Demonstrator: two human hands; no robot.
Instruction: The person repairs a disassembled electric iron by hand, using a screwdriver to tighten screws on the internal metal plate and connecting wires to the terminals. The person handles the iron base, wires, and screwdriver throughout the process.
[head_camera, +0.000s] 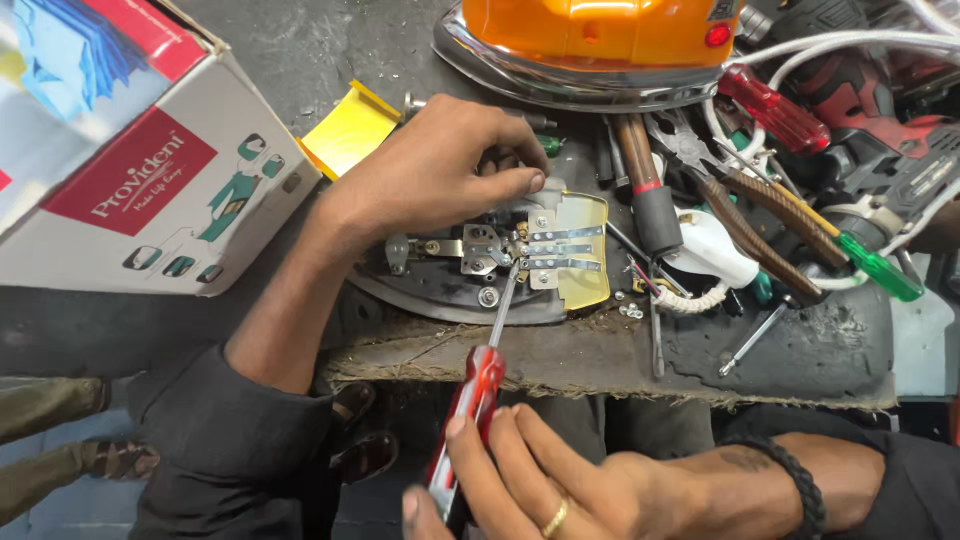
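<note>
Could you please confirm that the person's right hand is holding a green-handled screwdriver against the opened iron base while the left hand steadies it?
Not quite: the head view shows the screwdriver in the right hand has a red handle, not green. Its tip does meet the opened iron base, and the left hand steadies that base. A green-handled screwdriver lies unused among the tools on the right.

Left hand (435, 170) pressing on opened iron base (450, 280), right hand (540, 480) gripping red-handled screwdriver (475, 400), tip at its metal bracket (545, 250)
</note>
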